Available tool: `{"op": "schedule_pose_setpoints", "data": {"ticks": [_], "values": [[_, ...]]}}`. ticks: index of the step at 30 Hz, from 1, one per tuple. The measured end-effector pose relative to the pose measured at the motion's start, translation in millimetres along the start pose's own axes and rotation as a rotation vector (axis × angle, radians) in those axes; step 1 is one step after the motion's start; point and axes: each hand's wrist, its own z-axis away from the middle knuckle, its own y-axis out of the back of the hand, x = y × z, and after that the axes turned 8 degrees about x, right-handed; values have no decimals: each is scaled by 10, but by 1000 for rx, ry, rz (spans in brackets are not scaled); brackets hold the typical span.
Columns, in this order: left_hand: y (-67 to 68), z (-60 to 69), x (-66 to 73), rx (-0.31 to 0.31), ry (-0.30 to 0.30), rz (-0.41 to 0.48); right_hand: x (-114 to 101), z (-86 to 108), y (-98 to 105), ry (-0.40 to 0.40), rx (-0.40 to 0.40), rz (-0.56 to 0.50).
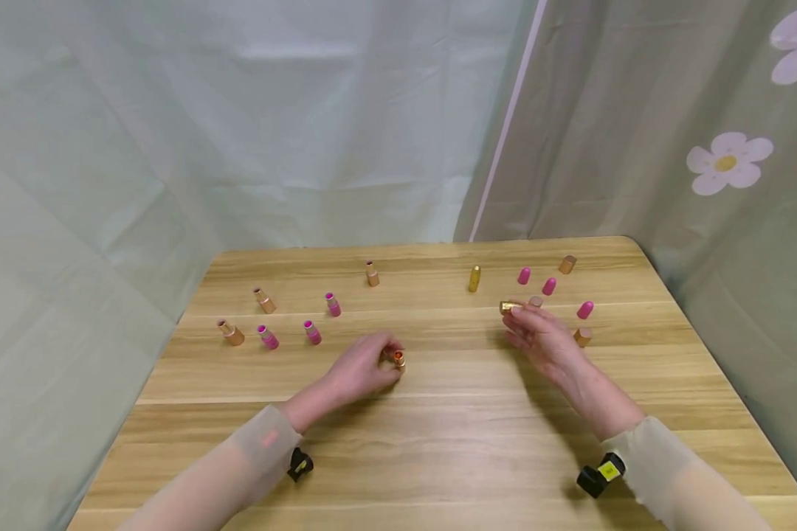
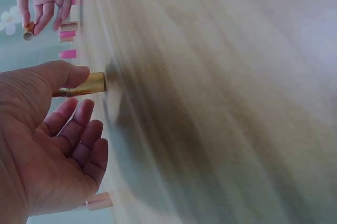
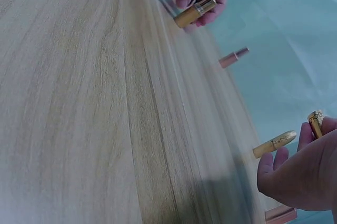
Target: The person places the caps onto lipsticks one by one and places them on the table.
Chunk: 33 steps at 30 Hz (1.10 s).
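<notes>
- The left hand pinches a gold metallic lipstick base, orange inside, near the middle of the wooden table, likely by its side to leave the mouth uncovered.
- That base stands nearly upright, mouth up; table contact is unclear.
- The right hand pinches a patterned gold cylindrical cap above the table, farther right, probably keeping its left end free.
- The cap's long axis lies roughly level, pointing left.

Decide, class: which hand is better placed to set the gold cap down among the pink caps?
Probably the right hand: it holds the gold cap, near the pink caps. The left hand grips the open gold tube, farther from those caps.
</notes>
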Motion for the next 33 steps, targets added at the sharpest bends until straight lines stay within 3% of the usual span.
{"op": "schedule_pose_setpoints", "data": {"ticks": [13, 17, 23, 33], "values": [[-74, 4, -78, 19, -22, 17, 15, 7, 11, 20, -12, -18], [-62, 4, -69, 25, 14, 27, 18, 4, 6, 21, -4, -10], [63, -14, 11, 23, 60, 72, 22, 1, -27, 42, -5, 5], [259, -119, 161, 135, -66, 16, 49, 15, -181, 104, 0, 57]]}}
